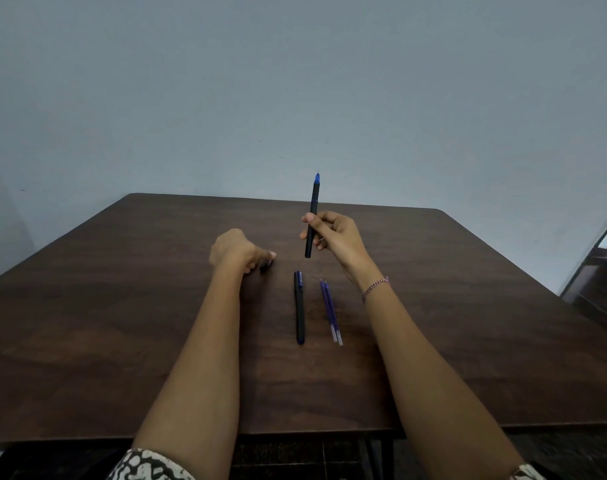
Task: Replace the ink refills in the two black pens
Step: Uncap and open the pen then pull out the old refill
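My right hand (338, 235) grips an uncapped black pen (315, 197) by its lower half and holds it upright above the table, blue tip up. My left hand (233, 250) rests low on the table with curled fingers around a small dark piece, apparently the pen cap (265, 267), which is mostly hidden. A second black pen (299, 306), capped, lies on the table between my arms, pointing away from me. Just right of it, two blue ink refills (331, 311) lie side by side.
The dark wooden table (122, 306) ends at a plain grey-blue wall behind. A dark frame or doorway (603, 258) stands past the table's right edge. A bracelet (375, 288) circles my right wrist.
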Demonstrator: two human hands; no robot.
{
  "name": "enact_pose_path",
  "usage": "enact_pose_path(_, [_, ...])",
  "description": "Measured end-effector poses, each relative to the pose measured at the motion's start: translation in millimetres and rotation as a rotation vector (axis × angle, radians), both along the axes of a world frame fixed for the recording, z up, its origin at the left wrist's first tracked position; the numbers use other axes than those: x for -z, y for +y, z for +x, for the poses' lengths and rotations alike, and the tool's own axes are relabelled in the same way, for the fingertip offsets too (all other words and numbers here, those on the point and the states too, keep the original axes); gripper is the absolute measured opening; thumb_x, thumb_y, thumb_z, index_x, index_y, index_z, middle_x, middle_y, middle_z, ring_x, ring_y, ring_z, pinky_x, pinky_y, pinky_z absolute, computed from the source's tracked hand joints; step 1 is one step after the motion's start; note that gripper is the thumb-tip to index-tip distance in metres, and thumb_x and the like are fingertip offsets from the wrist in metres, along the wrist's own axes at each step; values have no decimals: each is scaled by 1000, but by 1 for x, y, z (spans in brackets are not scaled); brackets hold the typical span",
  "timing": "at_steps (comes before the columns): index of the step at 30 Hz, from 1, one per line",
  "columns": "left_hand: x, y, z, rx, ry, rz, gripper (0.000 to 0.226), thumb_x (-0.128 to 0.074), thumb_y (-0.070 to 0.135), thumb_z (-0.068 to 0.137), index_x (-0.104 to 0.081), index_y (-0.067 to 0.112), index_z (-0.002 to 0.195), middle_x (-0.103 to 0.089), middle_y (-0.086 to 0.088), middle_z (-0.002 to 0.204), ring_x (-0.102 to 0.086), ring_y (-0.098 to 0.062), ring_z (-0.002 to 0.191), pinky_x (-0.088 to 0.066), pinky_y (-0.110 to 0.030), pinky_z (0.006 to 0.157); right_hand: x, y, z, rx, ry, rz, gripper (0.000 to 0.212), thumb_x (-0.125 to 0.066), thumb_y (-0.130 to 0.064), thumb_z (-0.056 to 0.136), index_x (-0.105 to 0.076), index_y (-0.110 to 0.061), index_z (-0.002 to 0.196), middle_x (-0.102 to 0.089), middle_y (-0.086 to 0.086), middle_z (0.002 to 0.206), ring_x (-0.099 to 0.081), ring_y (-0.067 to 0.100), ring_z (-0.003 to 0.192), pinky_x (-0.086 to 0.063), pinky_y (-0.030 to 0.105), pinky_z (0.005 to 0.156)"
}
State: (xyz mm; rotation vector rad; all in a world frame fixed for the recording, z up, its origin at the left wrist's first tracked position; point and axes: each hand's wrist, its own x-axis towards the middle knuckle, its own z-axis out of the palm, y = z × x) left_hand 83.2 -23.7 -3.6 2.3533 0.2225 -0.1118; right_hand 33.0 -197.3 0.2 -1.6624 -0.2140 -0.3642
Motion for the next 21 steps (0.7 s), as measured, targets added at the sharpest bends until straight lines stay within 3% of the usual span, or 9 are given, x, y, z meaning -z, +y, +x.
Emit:
enact_pose_path(5, [-2, -1, 1, -42, -179, -62, 41, -71, 45, 76, -67, 8, 92, -70, -7, 86, -66, -19, 82, -54, -35, 80, 0, -1, 1, 3, 2, -7, 15, -58, -24, 94, -66, -12, 92, -70, 3, 73, -53, 2, 52, -45, 14, 52])
enact_pose_path(10, [-11, -9, -5, 76, -299, -745, 25, -61, 24, 89, -65, 5, 106, -70, -8, 99, -67, -13, 83, -53, -22, 71, 1, -1, 2, -22, 13, -3, 16, -58, -24, 94, -67, -11, 92, -70, 1, 70, -52, 2, 51, -43, 14, 50])
enact_pose_path(13, [-13, -12, -10, 258, -279, -996, 26, -53, 17, 94, -63, 3, 113, -69, -11, 107, -67, -18, 97, -52, -26, 86, 1, 0, 0, -64, 39, -20, 16, -57, -26, 94, -68, -14, 91, -70, -2, 66, -50, 2, 50, -41, 14, 49])
enact_pose_path(15, [-14, -14, -12, 341, -264, -1084, 28, -50, 15, 95, -60, 2, 118, -67, -12, 111, -66, -19, 101, -50, -29, 91, 1, 0, -1, -104, 68, -39, 16, -57, -27, 94, -68, -15, 92, -70, -2, 66, -50, 3, 52, -41, 13, 49])
enact_pose_path(21, [-16, -22, -12, 437, -207, -1213, 28, -50, 11, 95, -58, 4, 120, -65, -12, 116, -64, -19, 104, -52, -26, 89, 1, 1, -4, -106, 84, -117, 17, -57, -28, 93, -68, -16, 96, -71, -2, 73, -63, 0, 70, -45, 11, 57])
